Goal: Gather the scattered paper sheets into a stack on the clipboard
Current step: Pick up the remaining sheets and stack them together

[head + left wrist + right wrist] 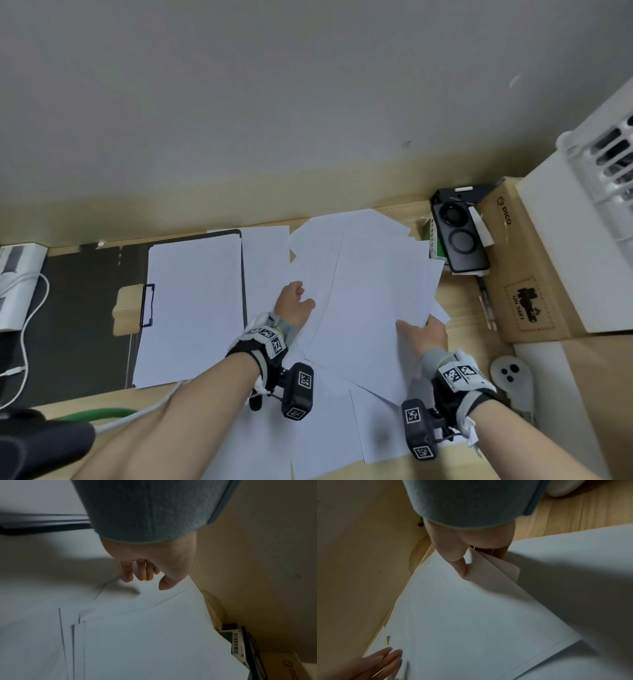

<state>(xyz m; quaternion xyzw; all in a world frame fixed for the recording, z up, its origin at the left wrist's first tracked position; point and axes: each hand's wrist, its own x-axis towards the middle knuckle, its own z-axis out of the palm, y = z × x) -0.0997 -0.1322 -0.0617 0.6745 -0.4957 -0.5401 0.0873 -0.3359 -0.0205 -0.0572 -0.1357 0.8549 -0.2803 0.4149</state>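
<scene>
Loose paper sheets (370, 291) at frame centre are pinched at their corner by the right hand (424, 334). The left hand (294, 303), fingers relaxed, is rested on them. One sheet is seen on the clipboard (244, 274), centre left.

Pale wood counter (459, 301) set against a grey wall. On it: a black mat (82, 308) at left with a clipboard (191, 308) bearing white sheets; loose white paper sheets (359, 274) overlapping across the middle; a brown cardboard box (524, 274) at right; a black device (457, 236) beside it; a white controller (512, 377) near the right edge.
</scene>
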